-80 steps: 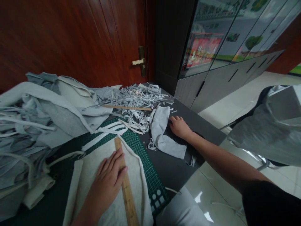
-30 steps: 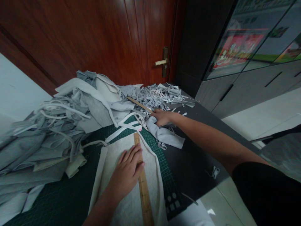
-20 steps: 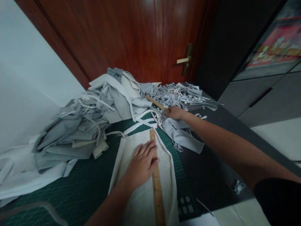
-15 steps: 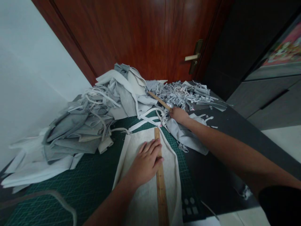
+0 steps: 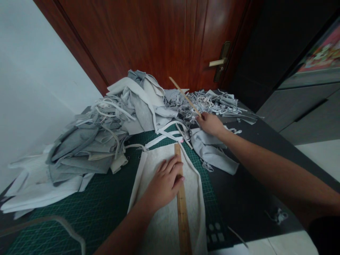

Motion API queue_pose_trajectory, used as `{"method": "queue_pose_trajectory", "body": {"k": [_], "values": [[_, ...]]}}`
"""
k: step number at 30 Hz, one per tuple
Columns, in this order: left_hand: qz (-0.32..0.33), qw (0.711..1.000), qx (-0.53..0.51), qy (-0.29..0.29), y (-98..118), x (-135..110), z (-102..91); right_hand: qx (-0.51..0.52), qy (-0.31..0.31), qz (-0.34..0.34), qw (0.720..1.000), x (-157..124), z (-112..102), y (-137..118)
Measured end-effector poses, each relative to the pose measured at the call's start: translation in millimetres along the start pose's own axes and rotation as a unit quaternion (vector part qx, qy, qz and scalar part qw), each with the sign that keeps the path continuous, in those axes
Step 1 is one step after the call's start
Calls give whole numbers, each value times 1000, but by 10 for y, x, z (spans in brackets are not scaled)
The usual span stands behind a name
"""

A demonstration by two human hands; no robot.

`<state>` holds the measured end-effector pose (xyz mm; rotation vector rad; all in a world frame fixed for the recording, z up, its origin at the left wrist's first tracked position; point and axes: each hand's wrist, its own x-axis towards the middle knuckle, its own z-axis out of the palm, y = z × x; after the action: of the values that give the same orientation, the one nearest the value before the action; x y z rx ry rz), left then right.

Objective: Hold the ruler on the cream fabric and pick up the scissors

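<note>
A pale fabric piece (image 5: 156,159) with white cords at its far end lies on the green cutting mat (image 5: 106,198). Along it runs a wooden ruler (image 5: 181,209) pointing away from me. My left hand (image 5: 164,184) rests flat on the fabric and ruler, fingers stretched out, the tips over the ruler. Farther off to the right, my right hand (image 5: 211,123) is closed around the near end of a thin wooden strip (image 5: 184,95), whose other end points up toward the door. Under the right hand lies a crumpled light grey cloth (image 5: 212,152).
Heaped grey and white fabric (image 5: 130,109) covers the left and back of the dark table (image 5: 255,198). Tangled fabric strips (image 5: 212,102) lie at the back right. Behind stands a wooden door (image 5: 148,42) with a handle (image 5: 217,62). A grey cord (image 5: 61,219) is at lower left.
My right hand has moved right and slightly away, lifting the wooden strip so its far end rises in front of the door. The cloth beneath shifted slightly; my left hand stays put.
</note>
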<state>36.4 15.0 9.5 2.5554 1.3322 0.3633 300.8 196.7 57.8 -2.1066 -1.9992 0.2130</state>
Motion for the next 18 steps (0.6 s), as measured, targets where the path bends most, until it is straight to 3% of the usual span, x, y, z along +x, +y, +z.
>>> {"method": "queue_pose_trajectory", "body": {"k": [3,5,7,9,12,14,18], "values": [[-58,996,32,54,-154,1,-156,-39,14,-47,998,-227,18,-98],[-161,978,71,108,-319,-53,-342,-54,74,-117,989,-461,47,-231],[-286,940,99,158,-500,-175,-572,-34,83,-217,972,-738,103,-379],[-388,893,114,197,-675,-359,-794,-8,35,-297,954,-1013,215,-491],[-484,827,133,252,-905,-680,-987,-12,-37,-336,941,-1316,485,-537],[-524,808,122,240,-1040,-866,-997,-22,-36,-345,938,-1408,670,-507],[-573,806,85,123,-1248,-1062,-882,-10,-1,-358,934,-1412,858,-453]]}}
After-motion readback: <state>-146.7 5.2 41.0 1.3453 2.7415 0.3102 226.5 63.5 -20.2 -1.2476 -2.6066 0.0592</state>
